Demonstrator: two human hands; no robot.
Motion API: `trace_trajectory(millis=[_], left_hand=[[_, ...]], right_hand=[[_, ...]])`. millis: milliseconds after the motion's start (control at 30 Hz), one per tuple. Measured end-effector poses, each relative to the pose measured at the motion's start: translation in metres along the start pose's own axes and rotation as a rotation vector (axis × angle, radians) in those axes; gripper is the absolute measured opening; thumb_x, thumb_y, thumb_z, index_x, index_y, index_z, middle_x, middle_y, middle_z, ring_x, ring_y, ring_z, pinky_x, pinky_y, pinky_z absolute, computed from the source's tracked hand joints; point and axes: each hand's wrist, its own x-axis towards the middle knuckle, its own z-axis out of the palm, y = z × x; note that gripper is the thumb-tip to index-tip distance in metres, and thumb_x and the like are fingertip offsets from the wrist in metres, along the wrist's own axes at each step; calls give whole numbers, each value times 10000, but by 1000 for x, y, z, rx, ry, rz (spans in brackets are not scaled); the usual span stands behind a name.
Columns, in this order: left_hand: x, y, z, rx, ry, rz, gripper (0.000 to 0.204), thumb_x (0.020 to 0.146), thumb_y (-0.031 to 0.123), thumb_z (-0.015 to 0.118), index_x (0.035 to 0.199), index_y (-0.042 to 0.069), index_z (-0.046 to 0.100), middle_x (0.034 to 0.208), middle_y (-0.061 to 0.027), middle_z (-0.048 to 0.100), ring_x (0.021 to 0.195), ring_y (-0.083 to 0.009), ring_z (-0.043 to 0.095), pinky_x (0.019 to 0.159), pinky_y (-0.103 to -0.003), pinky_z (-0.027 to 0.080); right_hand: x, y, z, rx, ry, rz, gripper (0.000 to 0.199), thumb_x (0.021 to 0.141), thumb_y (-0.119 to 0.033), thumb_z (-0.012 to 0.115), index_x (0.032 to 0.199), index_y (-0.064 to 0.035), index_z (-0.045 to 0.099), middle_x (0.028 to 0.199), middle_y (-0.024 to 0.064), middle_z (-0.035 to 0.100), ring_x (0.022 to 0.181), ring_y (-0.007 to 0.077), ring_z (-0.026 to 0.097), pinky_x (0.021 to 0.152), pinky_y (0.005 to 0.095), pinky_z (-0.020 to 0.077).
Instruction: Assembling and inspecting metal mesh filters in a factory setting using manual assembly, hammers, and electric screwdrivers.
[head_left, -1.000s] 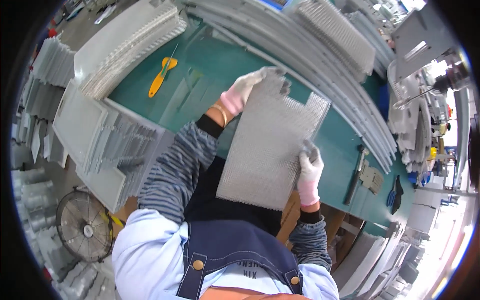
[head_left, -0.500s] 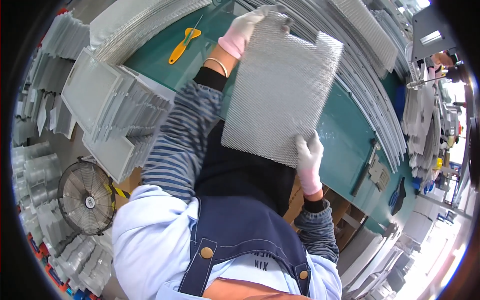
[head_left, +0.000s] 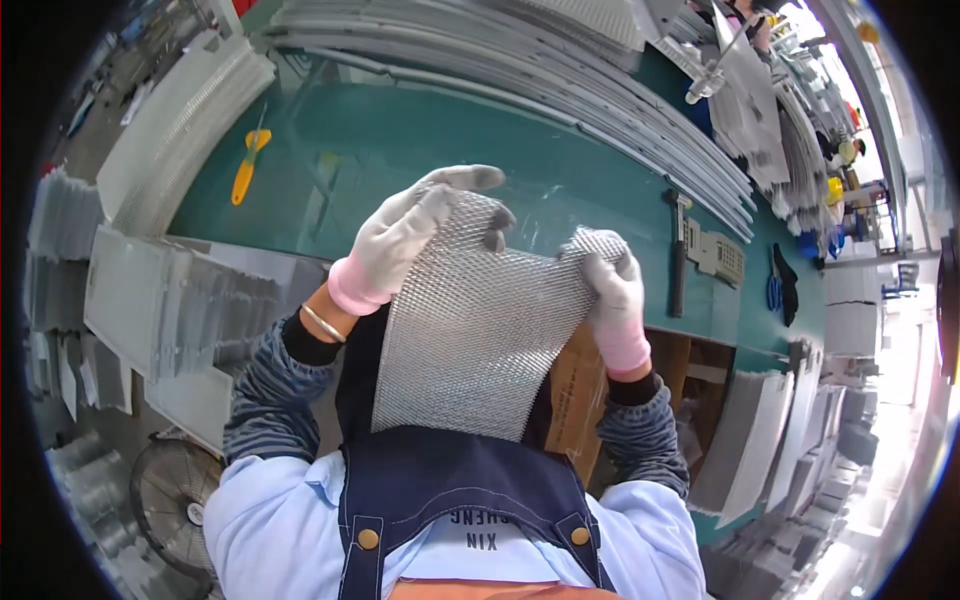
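A silver expanded-metal mesh sheet (head_left: 465,340) slants in front of my body, its lower edge against the apron. Its upper edge has a notch between two projecting corners. My left hand (head_left: 390,245), in a white glove with a pink cuff, grips the upper left corner; some grey fingertips show behind the sheet and through the notch. My right hand (head_left: 615,290), gloved alike, pinches the upper right corner with its fingers closed over the edge. Both hands are above the near edge of the green table (head_left: 440,130).
A yellow-handled tool (head_left: 243,180) lies at the table's left. Long metal strips (head_left: 560,110) curve along the back. A hammer (head_left: 680,250), a slotted pale plate (head_left: 718,258) and blue-handled pliers (head_left: 776,285) lie at right. Stacked mesh panels (head_left: 180,310), a fan (head_left: 175,500) and a cardboard box (head_left: 578,385) stand nearby.
The sheet has come down closer to my body. My right hand has shifted from its lower edge to the upper right corner. My left hand stays at the upper left corner.
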Motion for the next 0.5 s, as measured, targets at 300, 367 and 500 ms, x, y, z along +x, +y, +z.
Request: trace_trajectory(millis=[300,367,500], left_hand=[[20,37,31,1385,-106,159,256,825,89,692,1058,-10,665,995,-165,693,769,-179,672,669,-310,533],[45,19,21,1436,-346,-174,247,797,112,727,1018,9,685,842,-162,691,656,-169,660,612,-306,515],[58,-7,-11,1399,-283,-162,147,801,129,722,903,24,723,723,-147,682,602,-216,660,591,-321,515]], right_hand=[[10,11,11,-628,58,-341,178,890,-93,657,1014,34,643,883,75,711,776,112,646,705,273,525],[15,17,18,-782,96,-447,169,889,-90,657,1033,-3,652,869,85,705,798,120,645,715,286,516],[56,-26,-52,-987,-94,-386,187,893,-154,630,996,0,657,882,94,683,770,152,650,703,300,522]])
